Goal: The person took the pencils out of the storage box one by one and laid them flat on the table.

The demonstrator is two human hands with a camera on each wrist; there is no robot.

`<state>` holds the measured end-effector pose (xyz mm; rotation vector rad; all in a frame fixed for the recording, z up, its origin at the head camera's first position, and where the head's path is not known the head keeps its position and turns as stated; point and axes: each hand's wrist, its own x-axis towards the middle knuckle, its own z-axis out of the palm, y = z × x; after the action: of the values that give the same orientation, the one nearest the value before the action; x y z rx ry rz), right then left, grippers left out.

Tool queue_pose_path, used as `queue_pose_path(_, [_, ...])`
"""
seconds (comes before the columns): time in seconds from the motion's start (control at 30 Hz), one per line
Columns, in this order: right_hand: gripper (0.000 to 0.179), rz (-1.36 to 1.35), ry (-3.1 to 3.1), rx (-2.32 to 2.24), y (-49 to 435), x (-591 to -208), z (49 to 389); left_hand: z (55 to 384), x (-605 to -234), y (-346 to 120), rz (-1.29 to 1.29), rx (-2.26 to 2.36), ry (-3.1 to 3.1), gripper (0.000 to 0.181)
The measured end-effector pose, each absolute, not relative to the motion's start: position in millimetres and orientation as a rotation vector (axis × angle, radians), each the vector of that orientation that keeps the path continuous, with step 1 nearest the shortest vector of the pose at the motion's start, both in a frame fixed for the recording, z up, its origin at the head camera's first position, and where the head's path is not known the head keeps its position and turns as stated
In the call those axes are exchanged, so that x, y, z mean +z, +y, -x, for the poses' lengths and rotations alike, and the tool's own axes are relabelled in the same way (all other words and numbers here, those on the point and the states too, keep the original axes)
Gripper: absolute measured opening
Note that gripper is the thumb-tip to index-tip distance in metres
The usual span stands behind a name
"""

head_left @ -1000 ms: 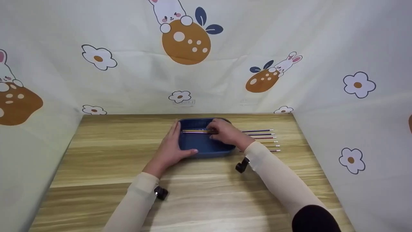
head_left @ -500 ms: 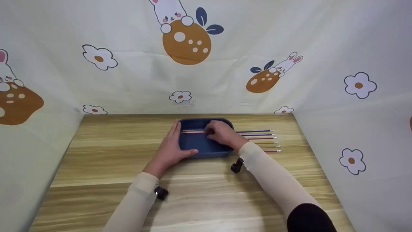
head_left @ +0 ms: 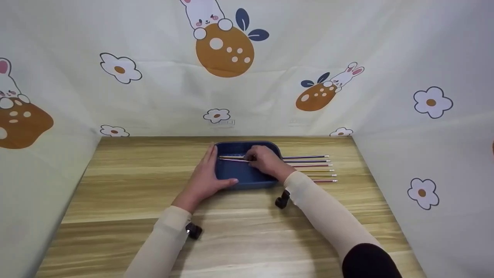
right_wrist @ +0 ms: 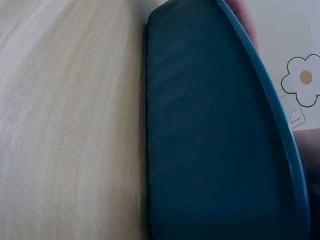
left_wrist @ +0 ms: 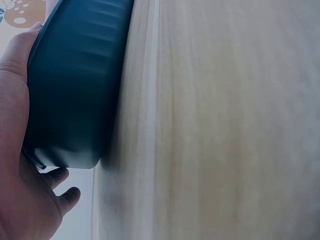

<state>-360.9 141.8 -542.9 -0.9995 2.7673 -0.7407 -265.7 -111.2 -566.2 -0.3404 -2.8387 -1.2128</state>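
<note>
A blue rectangular tray with raised sides stands on the table. My left hand rests against its left end, thumb along the near rim and fingers straight along the side. In the left wrist view the thumb lies over the rim, with two fingertips spread past the tray's end. Inside the tray, my right hand pinches a slim pencil near its right part. Another pencil lies just behind it, almost parallel. The right fingertips partly hide both. In the right wrist view the tray wall covers most of that hand.
To the right of the tray several pencils lie in a row on the wooden table, white eraser ends to the right; the right hand and tray hide their left parts. A printed curtain closes the back and sides.
My right hand has shifted a little left inside the tray. The pencils at its fingertips, close together before, now show a small gap. The left hand and the tray stay put.
</note>
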Motion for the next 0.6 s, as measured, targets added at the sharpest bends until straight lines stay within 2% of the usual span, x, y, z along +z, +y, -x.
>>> queue_pose_path(0.6, [0.019, 1.005, 2.72, -0.799, 141.5, -543.4, 360.5, 267.2, -565.7, -109.9, 0.321, -1.234, -2.852, 0.14])
